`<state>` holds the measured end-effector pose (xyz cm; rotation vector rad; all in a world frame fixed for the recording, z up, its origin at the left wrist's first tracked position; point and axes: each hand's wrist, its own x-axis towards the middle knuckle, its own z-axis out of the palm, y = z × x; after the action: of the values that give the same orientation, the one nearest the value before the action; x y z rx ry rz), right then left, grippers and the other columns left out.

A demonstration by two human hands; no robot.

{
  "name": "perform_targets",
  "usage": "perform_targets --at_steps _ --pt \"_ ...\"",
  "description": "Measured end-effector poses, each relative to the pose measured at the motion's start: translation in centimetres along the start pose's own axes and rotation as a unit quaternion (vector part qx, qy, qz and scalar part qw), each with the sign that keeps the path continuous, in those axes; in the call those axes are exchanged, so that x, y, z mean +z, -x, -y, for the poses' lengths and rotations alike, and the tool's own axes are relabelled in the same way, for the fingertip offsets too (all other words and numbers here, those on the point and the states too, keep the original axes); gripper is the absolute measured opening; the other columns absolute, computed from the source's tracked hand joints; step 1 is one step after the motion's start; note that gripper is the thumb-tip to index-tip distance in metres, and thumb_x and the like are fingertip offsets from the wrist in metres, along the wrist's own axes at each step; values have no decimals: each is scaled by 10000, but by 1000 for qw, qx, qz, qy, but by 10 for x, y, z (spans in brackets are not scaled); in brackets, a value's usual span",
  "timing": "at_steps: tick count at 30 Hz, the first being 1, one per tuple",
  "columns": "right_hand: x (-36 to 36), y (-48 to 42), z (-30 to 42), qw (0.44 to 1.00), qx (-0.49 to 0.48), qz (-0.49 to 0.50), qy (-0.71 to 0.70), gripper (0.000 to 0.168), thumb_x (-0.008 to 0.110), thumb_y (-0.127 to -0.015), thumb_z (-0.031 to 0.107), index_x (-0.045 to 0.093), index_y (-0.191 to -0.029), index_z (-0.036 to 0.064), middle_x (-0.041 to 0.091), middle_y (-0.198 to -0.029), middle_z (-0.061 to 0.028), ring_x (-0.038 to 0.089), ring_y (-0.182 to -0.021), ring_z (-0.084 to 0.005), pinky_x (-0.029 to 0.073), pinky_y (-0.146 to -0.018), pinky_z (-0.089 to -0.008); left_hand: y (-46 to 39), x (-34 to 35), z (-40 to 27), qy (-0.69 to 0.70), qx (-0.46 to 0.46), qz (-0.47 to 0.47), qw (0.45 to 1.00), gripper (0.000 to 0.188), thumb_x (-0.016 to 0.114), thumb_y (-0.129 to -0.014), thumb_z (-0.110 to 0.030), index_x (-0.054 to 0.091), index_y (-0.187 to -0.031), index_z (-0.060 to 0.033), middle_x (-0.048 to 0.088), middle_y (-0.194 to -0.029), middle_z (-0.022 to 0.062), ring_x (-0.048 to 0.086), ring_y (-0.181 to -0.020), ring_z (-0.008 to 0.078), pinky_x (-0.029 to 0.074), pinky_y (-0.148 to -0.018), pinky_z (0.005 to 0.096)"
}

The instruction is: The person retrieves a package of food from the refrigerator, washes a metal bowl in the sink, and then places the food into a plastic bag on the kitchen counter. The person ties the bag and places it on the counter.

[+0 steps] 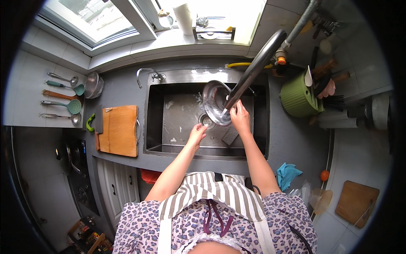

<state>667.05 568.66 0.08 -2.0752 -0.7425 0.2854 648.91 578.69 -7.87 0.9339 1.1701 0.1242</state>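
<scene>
My right hand (241, 119) grips the rim of a shiny metal bowl (210, 95), tilted on its side above the sink (177, 127). The dark metal faucet (258, 60) arches across the view and hides part of the bowl and hand. Water appears to run at its spout and over the bowl's lower edge. My left hand (197, 136) hovers by the drain (206, 120), fingers bent. A small whitish spot shows at its fingertips; I cannot tell whether it is held. White scraps (173, 139) lie on the sink floor.
Left of the sink lie a wooden cutting board (123, 130), a cleaver (98, 119) and a green pepper (90, 123). A small filter tap (152, 76) stands behind. On the right are a green utensil holder (296, 96) and a blue cloth (288, 175).
</scene>
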Motion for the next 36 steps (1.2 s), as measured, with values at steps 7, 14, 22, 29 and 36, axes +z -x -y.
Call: perform_targets --at_steps 7,14,22,29,36 --pt "-49 20 -29 978 161 130 -4 422 469 -839 240 480 -1229 78 610 -878 -273 606 -835 -408 479 -743 -449 2 11 -17 200 -326 229 895 286 558 -815 -78 476 -1048 66 564 -1069 216 629 -904 292 584 -722 393" --pt "-55 -47 -40 912 169 79 -366 303 522 -917 221 599 -1101 -8 651 -940 -125 643 -776 -170 523 -681 -255 36 -15 -42 -6 -96 88 991 316 434 -764 9 452 -1059 123 584 -979 269 628 -870 363 575 -716 432" --pt "-52 -58 -49 967 13 49 -249 363 527 -866 93 505 -1218 7 580 -1159 -109 613 -960 -214 513 -776 -286 56 -45 -56 -486 305 -223 788 595 437 -793 3 233 -1351 3 449 -1253 234 603 -832 389 497 -739 443" --pt "7 26 52 932 -321 154 63 644 544 -756 -46 381 -1352 135 433 -1327 -171 454 -1179 -351 419 -917 -391 98 -44 -65 -535 479 -268 642 493 594 -783 -143 462 -1258 -136 520 -1220 135 632 -739 280 541 -621 344" --pt "1 32 99 923 -383 34 21 464 491 -868 -11 384 -1318 27 504 -1246 -202 570 -1035 -339 482 -821 -360 161 -57 -104 -377 625 -313 607 579 554 -797 -26 358 -1338 -86 393 -1338 177 480 -1159 328 459 -909 387"
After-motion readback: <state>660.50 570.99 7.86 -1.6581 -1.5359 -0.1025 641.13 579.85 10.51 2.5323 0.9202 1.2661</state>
